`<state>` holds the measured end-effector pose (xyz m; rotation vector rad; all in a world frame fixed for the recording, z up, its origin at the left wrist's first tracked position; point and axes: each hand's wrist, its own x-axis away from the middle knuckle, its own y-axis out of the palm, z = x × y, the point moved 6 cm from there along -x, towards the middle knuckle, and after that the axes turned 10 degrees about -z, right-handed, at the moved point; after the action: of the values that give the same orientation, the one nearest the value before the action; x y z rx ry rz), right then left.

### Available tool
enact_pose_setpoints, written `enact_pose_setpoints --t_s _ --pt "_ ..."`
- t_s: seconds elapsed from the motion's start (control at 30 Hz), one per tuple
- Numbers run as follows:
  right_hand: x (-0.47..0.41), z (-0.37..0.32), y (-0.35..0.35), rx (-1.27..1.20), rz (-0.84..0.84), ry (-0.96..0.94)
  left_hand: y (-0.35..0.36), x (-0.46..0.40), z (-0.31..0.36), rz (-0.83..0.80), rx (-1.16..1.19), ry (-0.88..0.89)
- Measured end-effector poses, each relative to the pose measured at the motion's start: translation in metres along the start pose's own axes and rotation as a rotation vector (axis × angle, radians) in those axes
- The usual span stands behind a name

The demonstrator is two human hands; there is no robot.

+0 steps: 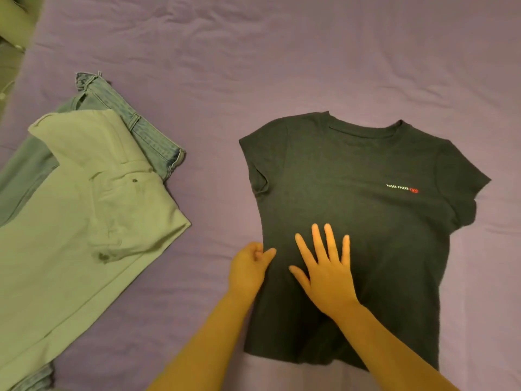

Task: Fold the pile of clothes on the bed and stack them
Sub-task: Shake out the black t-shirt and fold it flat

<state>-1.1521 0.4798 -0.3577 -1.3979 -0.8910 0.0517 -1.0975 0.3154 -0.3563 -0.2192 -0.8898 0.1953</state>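
Note:
A dark grey T-shirt (358,210) lies spread flat, front up, on the purple bed sheet (253,66), with a small white and red logo on its chest. My right hand (324,272) rests flat on the shirt's lower left part, fingers straight and spread. My left hand (248,266) sits at the shirt's left side edge with fingers curled, pinching the hem of that edge. To the left lie pale cream trousers (84,221) folded over blue jeans (135,122).
The sheet is wrinkled but bare above and to the right of the shirt. At the far upper left the bed's edge (17,69) meets a pale object and the floor.

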Motion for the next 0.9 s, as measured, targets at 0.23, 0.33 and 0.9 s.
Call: enact_pose_setpoints --t_s 0.23,0.33,0.9 --pt "0.051 0.046 0.019 0.038 -0.055 0.021 -0.012 0.014 -0.013 0.125 -0.049 0.034" --pt "0.088 0.078 0.033 -0.021 -0.059 0.158 0.003 0.026 -0.021 0.020 0.017 0.047" --pt "0.187 0.115 0.059 -0.837 0.184 0.835 0.001 0.085 -0.077 0.053 -0.211 0.036"
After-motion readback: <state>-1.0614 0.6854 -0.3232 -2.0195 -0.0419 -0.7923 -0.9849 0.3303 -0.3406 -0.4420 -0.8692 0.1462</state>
